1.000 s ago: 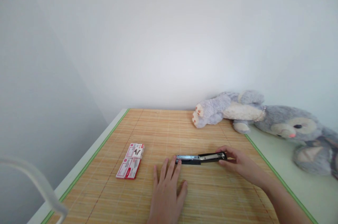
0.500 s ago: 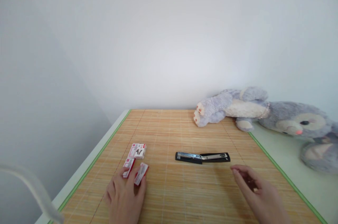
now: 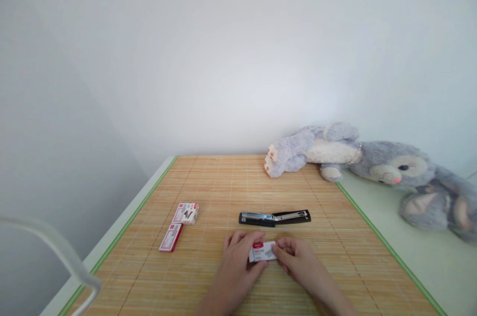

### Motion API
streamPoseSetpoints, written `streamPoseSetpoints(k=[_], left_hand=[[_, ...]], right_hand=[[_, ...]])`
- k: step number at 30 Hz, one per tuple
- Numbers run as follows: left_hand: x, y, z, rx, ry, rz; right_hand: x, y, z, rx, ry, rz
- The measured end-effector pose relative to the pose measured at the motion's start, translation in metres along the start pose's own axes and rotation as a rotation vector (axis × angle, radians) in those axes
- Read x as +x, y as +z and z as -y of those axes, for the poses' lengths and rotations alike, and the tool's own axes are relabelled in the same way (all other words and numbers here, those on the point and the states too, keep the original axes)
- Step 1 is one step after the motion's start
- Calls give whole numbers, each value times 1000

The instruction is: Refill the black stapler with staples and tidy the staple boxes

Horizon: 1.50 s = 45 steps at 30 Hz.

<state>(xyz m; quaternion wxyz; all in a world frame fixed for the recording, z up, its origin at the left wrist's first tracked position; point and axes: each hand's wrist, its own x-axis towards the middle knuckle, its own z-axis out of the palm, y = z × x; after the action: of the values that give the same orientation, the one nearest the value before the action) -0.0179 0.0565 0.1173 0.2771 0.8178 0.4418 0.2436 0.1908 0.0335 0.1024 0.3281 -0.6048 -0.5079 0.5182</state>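
A small white and red staple box [image 3: 264, 251] is between my two hands, low over the bamboo mat. My left hand [image 3: 238, 261] grips its left end between thumb and fingers. At the box's right end, my right hand [image 3: 294, 259] pinches with thumb and fingertips. Just beyond my hands lies a black stapler [image 3: 275, 217], swung wide open with its metal channel showing.
On the left of the bamboo mat [image 3: 208, 182] lie a white and red box [image 3: 186, 213] with a stapler picture and a second small red and white box [image 3: 171, 237]. A grey plush toy [image 3: 335, 152] lies along the back right. A white cable [image 3: 55, 246] curves at lower left.
My left hand has carried one small box rightward from beside the other boxes to the front middle. My right hand has come left and taken its other end. The view has shifted slightly.
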Motion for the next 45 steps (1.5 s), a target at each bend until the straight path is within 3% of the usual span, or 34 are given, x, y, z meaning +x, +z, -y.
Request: streamPoseSetpoints(k=[7, 10, 13, 18, 22, 29, 38, 45], left_hand=[[2, -16, 19, 109, -24, -43], [1, -18, 21, 115, -20, -42], [0, -19, 20, 110, -10, -44], [0, -18, 18, 102, 1, -56], [0, -18, 20, 90, 2, -56], [-1, -19, 21, 62, -13, -72], [0, -18, 21, 54, -12, -59], [-1, -17, 21, 49, -4, -79]], right_hand=[[1, -35, -11, -80, -1, -51], [0, -41, -4, -229, -33, -158], [-3, -34, 18, -480, -117, -262], [1, -6, 58, -810, -219, -100], [13, 8, 68, -968, -220, -36], [14, -2, 67, -916, -294, -44], [2, -19, 16, -414, -312, -94], [-7, -32, 7, -474, -283, -106]])
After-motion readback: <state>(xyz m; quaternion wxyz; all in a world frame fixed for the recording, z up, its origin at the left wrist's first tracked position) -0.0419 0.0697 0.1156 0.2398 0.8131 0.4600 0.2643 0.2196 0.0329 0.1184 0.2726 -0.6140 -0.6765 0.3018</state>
